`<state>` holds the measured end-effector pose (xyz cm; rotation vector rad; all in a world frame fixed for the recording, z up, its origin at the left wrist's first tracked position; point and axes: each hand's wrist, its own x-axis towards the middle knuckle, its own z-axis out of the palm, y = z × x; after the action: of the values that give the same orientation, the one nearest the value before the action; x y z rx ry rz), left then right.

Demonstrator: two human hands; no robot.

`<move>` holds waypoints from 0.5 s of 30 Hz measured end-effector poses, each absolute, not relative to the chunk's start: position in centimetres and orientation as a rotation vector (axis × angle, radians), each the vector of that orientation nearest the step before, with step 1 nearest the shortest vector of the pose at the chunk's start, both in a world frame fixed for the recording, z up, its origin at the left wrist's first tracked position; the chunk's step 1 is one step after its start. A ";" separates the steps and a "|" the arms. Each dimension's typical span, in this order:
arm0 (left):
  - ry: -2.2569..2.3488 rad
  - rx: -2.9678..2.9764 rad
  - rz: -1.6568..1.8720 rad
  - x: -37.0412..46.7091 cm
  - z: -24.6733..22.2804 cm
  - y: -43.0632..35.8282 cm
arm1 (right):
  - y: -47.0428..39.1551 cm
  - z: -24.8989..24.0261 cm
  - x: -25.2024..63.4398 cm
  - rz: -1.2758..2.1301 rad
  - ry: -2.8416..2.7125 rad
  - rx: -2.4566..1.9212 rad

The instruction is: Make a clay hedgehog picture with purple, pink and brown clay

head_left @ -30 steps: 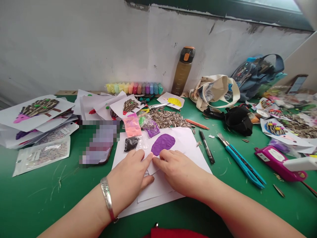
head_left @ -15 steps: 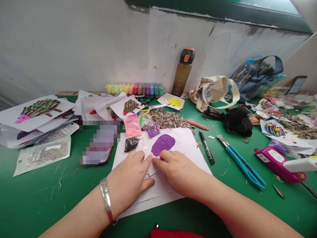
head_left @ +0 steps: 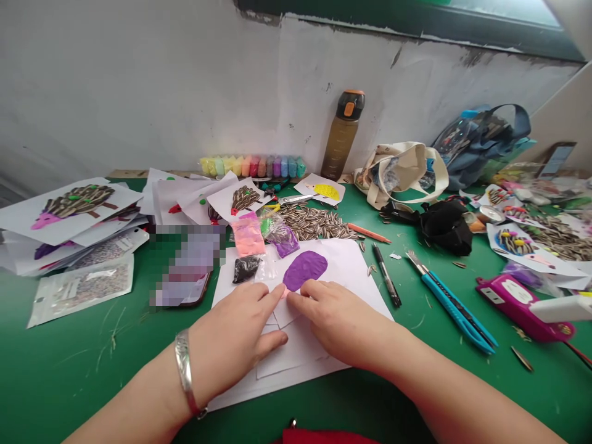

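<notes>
A flat purple clay oval [head_left: 306, 270] lies on white paper [head_left: 356, 265] in front of me. At its lower left edge is a small bit of pink clay [head_left: 285, 293], partly covered by fingertips. My left hand [head_left: 240, 336] touches the pink clay with its index fingertip, thumb held apart below. My right hand [head_left: 337, 314] has its index fingertip at the clay's other side, the remaining fingers curled on the paper. Above the left hand are a pink clay packet [head_left: 248, 237] and a black clay packet [head_left: 246, 269].
Sunflower seeds [head_left: 319, 222] are heaped behind the paper. A black pen [head_left: 387, 275] and a blue cutter [head_left: 456, 305] lie right, beyond them a magenta glue gun [head_left: 518, 305]. Left are a phone [head_left: 189, 271] and stacked hedgehog pictures [head_left: 115, 206]. A bottle [head_left: 342, 135] stands behind.
My left hand has shifted slightly left, its wrist lower and farther out. The right hand has moved very slightly, and a bit more of the pink clay shows between the fingertips.
</notes>
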<state>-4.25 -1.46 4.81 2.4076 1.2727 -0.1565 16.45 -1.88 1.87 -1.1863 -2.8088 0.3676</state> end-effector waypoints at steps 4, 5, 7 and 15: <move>1.280 2.438 -0.199 -4.1 4.7 -1.6 | -1.9 1.9 16.5 0.355 -2.817 -1.190; 1.278 2.439 -0.201 -4.1 4.7 -1.6 | -1.9 1.9 16.5 0.352 -2.822 -1.191; 1.266 2.430 -0.180 -4.2 4.7 -1.6 | -2.0 1.9 16.5 0.347 -2.828 -1.191; 1.263 2.470 -0.182 -4.0 4.5 -1.3 | -2.0 1.9 16.3 0.304 -2.842 -1.191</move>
<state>-4.03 -1.29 4.47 2.4698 1.2628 -0.1818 16.33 -1.96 1.88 -1.1914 -2.8415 0.3039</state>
